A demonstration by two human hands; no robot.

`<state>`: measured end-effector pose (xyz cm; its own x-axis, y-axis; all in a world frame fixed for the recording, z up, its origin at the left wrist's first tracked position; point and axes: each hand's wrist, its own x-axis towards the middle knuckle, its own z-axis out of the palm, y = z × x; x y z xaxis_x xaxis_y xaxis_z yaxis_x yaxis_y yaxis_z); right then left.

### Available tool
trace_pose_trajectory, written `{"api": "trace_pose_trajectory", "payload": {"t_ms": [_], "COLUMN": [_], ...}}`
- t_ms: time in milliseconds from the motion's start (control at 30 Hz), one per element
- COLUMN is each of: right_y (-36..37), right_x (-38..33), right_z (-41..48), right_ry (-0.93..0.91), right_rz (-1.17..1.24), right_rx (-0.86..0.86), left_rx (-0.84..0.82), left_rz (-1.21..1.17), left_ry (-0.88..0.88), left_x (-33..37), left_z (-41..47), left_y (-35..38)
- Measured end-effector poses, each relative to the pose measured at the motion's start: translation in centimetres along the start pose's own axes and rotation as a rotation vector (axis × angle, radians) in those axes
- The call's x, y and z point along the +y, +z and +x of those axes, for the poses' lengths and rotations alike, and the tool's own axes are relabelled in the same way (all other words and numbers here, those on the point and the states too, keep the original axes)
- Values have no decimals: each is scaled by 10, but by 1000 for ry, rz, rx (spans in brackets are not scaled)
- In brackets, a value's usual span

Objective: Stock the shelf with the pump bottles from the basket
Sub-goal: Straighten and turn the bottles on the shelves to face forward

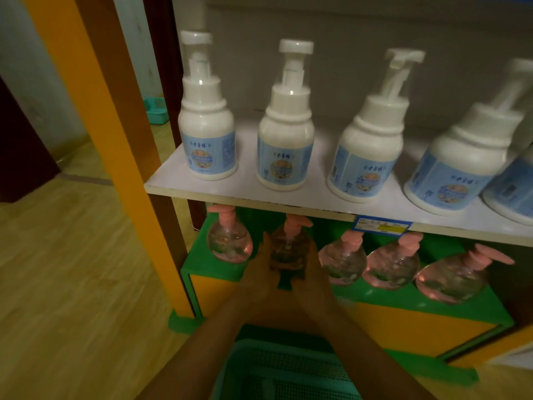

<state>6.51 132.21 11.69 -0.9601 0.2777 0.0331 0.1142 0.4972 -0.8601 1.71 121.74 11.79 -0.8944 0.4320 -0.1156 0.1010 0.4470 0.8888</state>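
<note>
hands first, head view: the left hand [261,265] and the right hand [313,269] meet around a clear round pump bottle with a pink pump head [288,245]. left palm is on its left side, right palm on its right, fingers curled round the belly, so both hands have hold of it. the picture is dim and soft, so the fingertips are hard to make out. the bottle is upright on the green lower shelf [202,264], second from the left in the row. a matching pink-pump bottle [229,241] stands just to its left. three more matching pink-pump bottles [392,264] line up to its right, close together, pump heads tucked under the board above.

up top, the white upper shelf board [245,183] carries a row of white pump bottles with blue labels and clear caps [285,142], spaced apart, the last one cut off at the right edge. a blue and yellow price tag [382,225] sits on the board's front edge. the orange upright post [115,140] runs down the left side of the unit to the pale wooden floor [72,269].

right below the forearms, at the bottom edge, sits the teal mesh plastic basket [288,370]; what is inside it cannot be made out.
</note>
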Motion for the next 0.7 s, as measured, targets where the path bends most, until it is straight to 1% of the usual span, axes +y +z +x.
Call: {"api": "trace_pose_trajectory", "payload": {"t_ms": [100, 167, 233, 267, 300, 333, 400, 433, 500, 533, 567, 633, 700], "right_y": [-2, -9, -21, -28, -36, -44, -56, -61, -67, -67, -66, -64, -64], "right_x": [-3, -5, -6, -5, -4, 0, 14, 18, 28, 34, 36, 39, 39], "right_z": [-2, -7, -20, -27, -35, -43, -50, -50, -44, -37, -32, -22, -16], "right_ry": [8, -4, -32, -55, -64, -83, -63, -33, 15, 25, 45, 29, 17], "right_rz": [-2, -2, 21, 23, 14, 11, 49, 80, 102, 87, 74, 93, 91], "right_rx": [-32, -54, -39, 3, 74, 169, 339, 375, 347, 318, 276, 218, 193], "left_rx": [-2, 46, 208, 316, 392, 410, 294, 210, 72, 38, 39, 37, 40], "left_rz": [7, 58, 139, 177, 187, 182, 193, 206, 194, 183, 187, 169, 184], "left_ry": [-2, 25, 63, 108, 160, 208, 258, 261, 214, 199, 197, 170, 120], "left_x": [2, 7, 16, 19, 23, 25, 28, 31, 39, 46, 51, 55, 57], "left_z": [-1, -7, -23, -32, -42, -50, -58, -58, -50, -45, -40, -29, -24], "left_y": [-1, 1, 8, 13, 18, 23, 37, 43, 54, 58, 61, 66, 65]}}
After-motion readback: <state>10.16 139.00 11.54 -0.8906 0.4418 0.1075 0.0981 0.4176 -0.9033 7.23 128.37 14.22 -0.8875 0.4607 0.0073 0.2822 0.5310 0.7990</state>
